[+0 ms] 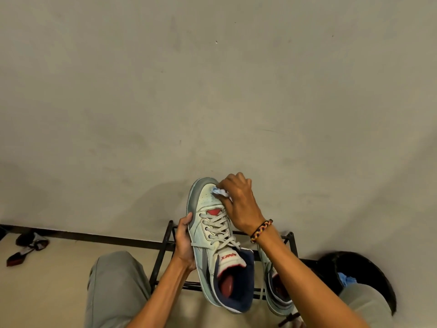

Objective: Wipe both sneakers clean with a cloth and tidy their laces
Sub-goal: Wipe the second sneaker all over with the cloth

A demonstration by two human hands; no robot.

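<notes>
- My left hand (184,245) grips the white sneaker (212,237) along its left side, thumb up near the lace eyelets, fingers wrapped under the sole, holding it up in front of me with the toe pointing to 12 o'clock.
- My right hand (238,202) is bunched on a crumpled white-and-blue cloth (218,191), pressing it onto the toe box at the shoe's upper right; the fingers are curled tight around the wad.
- A braided bracelet (261,230) in black, orange and yellow sits on my right wrist.
- The laces (216,227) are threaded across the tongue, with loose ends trailing toward 5 o'clock over the navy collar; the tongue label reads "sparx" in red, upside down to me.
- The second sneaker (275,287) stands at 4 o'clock from the held one, partly hidden behind my right forearm, resting on a black metal shoe rack (165,247).
- At 3 o'clock from that shoe is a dark round bin (331,268) with something blue inside.
- My knees in grey-green trousers (113,285) frame the bottom of the view.
- Far at 9 o'clock, dark footwear (28,245) lies on the floor by the wall's skirting.
</notes>
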